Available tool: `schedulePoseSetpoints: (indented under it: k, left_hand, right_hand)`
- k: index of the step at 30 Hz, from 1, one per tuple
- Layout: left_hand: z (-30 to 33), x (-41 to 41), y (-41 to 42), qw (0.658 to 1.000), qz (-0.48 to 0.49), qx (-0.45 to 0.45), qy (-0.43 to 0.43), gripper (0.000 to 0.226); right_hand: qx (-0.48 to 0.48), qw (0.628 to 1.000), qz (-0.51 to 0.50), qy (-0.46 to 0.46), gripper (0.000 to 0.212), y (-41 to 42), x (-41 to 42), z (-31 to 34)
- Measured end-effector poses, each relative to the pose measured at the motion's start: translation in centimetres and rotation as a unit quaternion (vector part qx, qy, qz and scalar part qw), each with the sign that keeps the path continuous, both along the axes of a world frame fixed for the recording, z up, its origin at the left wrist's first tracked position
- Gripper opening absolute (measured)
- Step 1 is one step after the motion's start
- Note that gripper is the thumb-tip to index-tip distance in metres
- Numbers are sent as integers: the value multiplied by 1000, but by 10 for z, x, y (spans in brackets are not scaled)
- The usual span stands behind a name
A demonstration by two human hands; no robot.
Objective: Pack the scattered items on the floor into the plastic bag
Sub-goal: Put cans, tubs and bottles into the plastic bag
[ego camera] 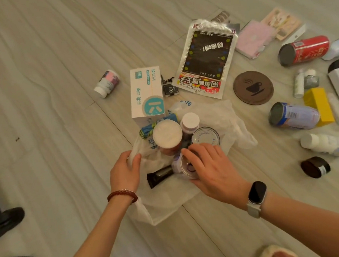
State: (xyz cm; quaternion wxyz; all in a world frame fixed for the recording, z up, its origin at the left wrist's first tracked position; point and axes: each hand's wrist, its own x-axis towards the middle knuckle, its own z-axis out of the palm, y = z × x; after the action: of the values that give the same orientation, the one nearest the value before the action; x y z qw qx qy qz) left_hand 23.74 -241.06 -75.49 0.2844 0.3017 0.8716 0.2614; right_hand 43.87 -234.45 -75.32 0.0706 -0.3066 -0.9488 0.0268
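While the left hand [125, 171] pinches the rim of the thin white plastic bag [214, 116] between thumb and fingers, the right hand [210, 165] curls over a small round metal can [185, 167] inside the bag's mouth, between the two hands. Just beyond the fingers stand a white-lidded orange jar [167, 135] and a purple white-capped bottle [189, 122]. Right of the right hand, scattered on the pale wood-grain floor [45, 57], lie a blue drink can [293, 115], a red drink can [304, 50] and a dark brown jar [315, 166].
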Motion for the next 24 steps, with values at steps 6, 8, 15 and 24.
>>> schedulePoseSetpoints:
  k: [6, 8, 15, 24]
  left_hand:
    - [7, -3, 2, 994, 30, 99, 44, 20]
    - [10, -7, 1, 992, 34, 106, 59, 20]
    - [8, -12, -5, 996, 3, 47, 75, 26]
    - [35, -26, 57, 991, -43, 72, 103, 48]
  right_hand:
    - [23, 999, -18, -32, 70, -3, -7, 2]
    - [33, 999, 9, -21, 70, -1, -5, 5]
    - [31, 995, 41, -91, 74, 12, -1, 1]
    - [-94, 984, -108, 105, 46, 65, 26, 31]
